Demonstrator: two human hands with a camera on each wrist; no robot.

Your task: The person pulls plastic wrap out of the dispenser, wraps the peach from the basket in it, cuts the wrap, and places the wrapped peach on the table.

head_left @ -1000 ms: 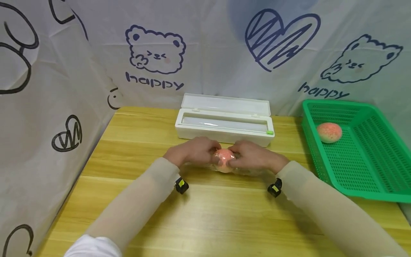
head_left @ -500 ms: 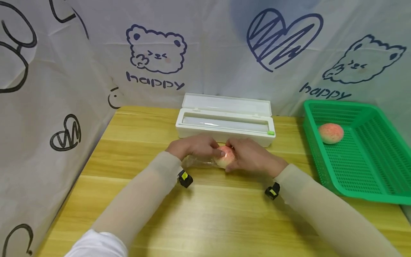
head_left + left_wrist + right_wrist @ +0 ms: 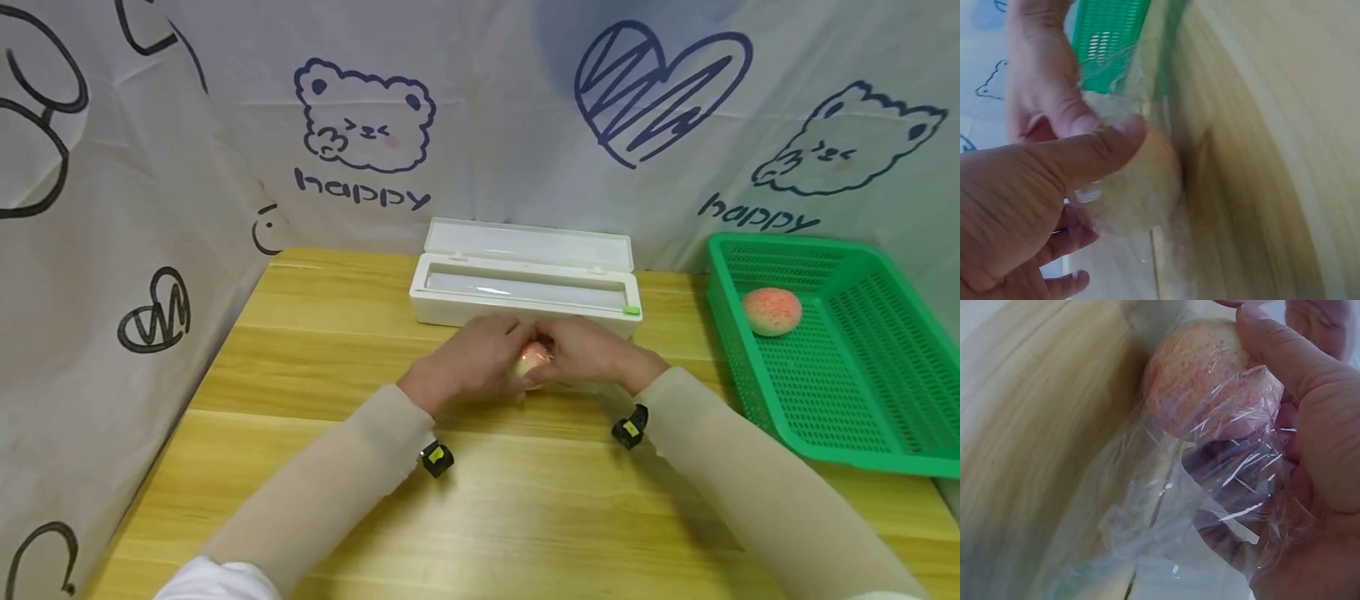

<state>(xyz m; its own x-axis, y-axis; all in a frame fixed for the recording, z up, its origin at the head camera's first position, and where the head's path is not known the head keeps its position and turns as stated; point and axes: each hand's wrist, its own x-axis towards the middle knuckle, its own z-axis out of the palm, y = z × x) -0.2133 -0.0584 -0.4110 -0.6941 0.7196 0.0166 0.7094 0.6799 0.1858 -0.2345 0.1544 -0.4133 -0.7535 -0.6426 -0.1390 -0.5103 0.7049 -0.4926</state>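
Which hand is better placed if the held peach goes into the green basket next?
Likely the right hand: it holds the peach and is nearer the green basket; the left hand would have to reach across.

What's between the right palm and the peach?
Crumpled clear film, bunched between the right hand and the peach; the right wrist view shows it.

Bright glints on clear film (image 3: 1235,472)

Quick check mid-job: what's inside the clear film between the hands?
A pink-and-cream peach shows through the clear film. The left hand and right hand cover parts of it, and its underside is hidden, so whether film closes there can't be told.
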